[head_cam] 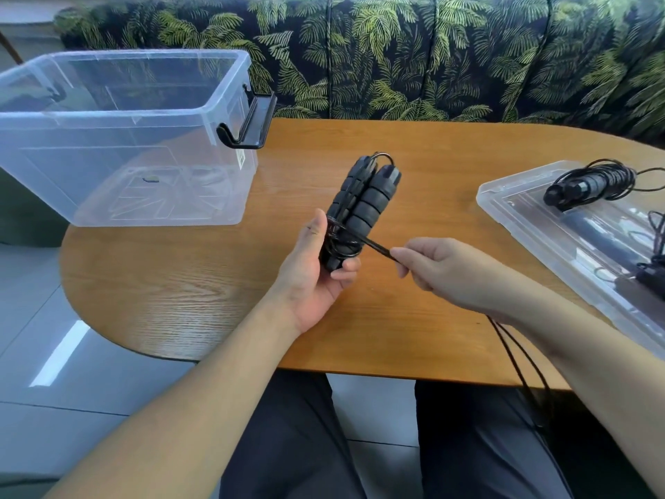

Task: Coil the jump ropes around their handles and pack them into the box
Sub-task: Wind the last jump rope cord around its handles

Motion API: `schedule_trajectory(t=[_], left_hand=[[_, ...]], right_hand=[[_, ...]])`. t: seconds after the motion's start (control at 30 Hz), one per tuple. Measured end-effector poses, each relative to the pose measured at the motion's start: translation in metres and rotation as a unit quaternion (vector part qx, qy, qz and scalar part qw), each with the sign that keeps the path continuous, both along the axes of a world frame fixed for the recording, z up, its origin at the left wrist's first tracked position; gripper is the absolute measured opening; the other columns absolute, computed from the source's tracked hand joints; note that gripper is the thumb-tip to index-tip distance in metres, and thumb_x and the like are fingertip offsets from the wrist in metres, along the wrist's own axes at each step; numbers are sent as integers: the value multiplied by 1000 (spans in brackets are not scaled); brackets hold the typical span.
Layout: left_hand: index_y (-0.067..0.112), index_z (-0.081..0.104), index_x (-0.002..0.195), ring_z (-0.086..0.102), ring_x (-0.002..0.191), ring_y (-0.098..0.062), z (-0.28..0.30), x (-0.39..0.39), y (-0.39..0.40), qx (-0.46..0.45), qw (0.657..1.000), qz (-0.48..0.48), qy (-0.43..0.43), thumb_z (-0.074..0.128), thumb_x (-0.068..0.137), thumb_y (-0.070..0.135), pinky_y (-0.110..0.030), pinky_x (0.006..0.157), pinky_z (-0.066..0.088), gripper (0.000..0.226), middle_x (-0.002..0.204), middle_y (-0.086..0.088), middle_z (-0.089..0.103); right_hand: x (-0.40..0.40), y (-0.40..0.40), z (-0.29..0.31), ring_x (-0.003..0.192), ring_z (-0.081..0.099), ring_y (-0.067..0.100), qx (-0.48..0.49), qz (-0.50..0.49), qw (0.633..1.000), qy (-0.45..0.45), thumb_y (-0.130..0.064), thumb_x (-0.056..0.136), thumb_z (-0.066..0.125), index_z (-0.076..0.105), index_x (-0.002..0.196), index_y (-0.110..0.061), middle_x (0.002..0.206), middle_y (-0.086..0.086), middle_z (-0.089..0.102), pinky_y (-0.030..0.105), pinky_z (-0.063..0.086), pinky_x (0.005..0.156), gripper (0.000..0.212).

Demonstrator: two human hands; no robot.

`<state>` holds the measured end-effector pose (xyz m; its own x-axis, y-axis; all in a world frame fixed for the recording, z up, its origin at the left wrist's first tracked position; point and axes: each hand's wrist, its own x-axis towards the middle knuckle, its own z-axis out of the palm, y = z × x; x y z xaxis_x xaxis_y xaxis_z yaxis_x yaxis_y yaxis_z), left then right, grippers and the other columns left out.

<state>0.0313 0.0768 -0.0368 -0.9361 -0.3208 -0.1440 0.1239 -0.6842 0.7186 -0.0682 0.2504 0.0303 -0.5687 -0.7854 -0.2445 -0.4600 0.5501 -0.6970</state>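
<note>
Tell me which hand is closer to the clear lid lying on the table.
Right. The right hand, pinching the rope, sits just left of the lid. The left hand, gripping the handles, is farther left, toward the box.

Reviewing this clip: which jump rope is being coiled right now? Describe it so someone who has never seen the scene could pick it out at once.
Start at the wooden table, between the clear box on the left and the lid on the right. Over its middle, the left hand grips two black ribbed handles side by side while the right hand pulls the cord taut. Unlike the rope on the lid, this one is held, with few turns wound.
</note>
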Motion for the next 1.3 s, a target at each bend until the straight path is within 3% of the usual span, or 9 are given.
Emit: schedule_trajectory(t=[0.1, 0.3, 0.43, 0.63, 0.83, 0.93, 1.03, 1.13, 1.3], left_hand=[[16, 44, 139, 45, 54, -9, -2, 1, -2, -27, 998, -47, 16, 60, 87, 58, -16, 43, 38, 69, 86, -2, 57], [20, 45, 124, 45, 45, -8, 0, 4, -3, -27, 997, -61, 25, 54, 99, 32, -14, 36, 35, 29, 87, -3, 61], [10, 57, 124, 47, 49, -7, 3, 8, -5, 0, 997, -78, 22, 50, 100, 37, -12, 37, 34, 37, 96, -3, 59], [7, 57, 133, 54, 59, -13, 4, 10, -6, 32, 994, -95, 48, 49, 102, 37, -14, 43, 43, 43, 117, -15, 48], [9, 69, 115, 63, 57, -17, 7, 12, 2, -59, 989, -134, 30, 52, 100, 37, -17, 43, 50, 36, 88, -13, 63], [11, 72, 110, 64, 54, -15, 7, 11, 2, -81, 987, -140, 24, 52, 99, 37, -16, 42, 50, 34, 83, -10, 65], [13, 74, 106, 65, 55, -15, 7, 11, 2, -81, 987, -138, 33, 50, 101, 37, -18, 44, 53, 34, 83, -10, 65], [13, 73, 107, 63, 55, -14, 6, 10, 0, -80, 981, -173, 47, 56, 99, 38, -15, 41, 43, 31, 87, -9, 65], [13, 54, 128, 52, 49, -10, 8, 4, 5, -162, 946, -278, 36, 58, 93, 33, -19, 39, 28, 41, 92, -11, 59]], right_hand=[[-5, 3, 0, 51, 38, 11, 34, 34, 998, 27, -49, 101, 46, 64, 80, -25, 59, -4, 46, 30, 36, 56, 37], [-12, 8, 2, 47, 38, 7, 21, 25, 999, 20, -59, 94, 52, 68, 77, -25, 56, -6, 46, 22, 36, 51, 41], [-22, 17, 0, 49, 30, 10, 24, 6, 992, -124, -63, 89, 54, 64, 76, -18, 57, -5, 38, 19, 27, 45, 49], [-50, 42, 1, 55, 25, 11, -31, 62, 933, -353, -35, 97, 51, 66, 102, -12, 72, 0, 35, 19, 24, 44, 27], [-60, 42, 4, 50, 22, 12, 86, 36, 967, -238, -54, 81, 67, 64, 80, -15, 60, -2, 29, 21, 22, 44, 39], [-68, 42, 8, 53, 22, 12, 73, 58, 951, -295, -53, 86, 69, 56, 66, -24, 62, -4, 27, 22, 25, 48, 38], [-76, 46, 9, 55, 31, 12, -19, 56, 911, -408, -40, 90, 62, 60, 82, -19, 68, -3, 26, 22, 41, 52, 23], [-80, 52, 7, 52, 37, 11, -12, 47, 912, -407, -36, 92, 66, 69, 95, -14, 65, -2, 28, 29, 53, 56, 23], [-71, 43, 14, 52, 27, 11, 132, 64, 966, -212, -37, 58, 72, 56, 78, -13, 61, -2, 36, 24, 25, 51, 35]])
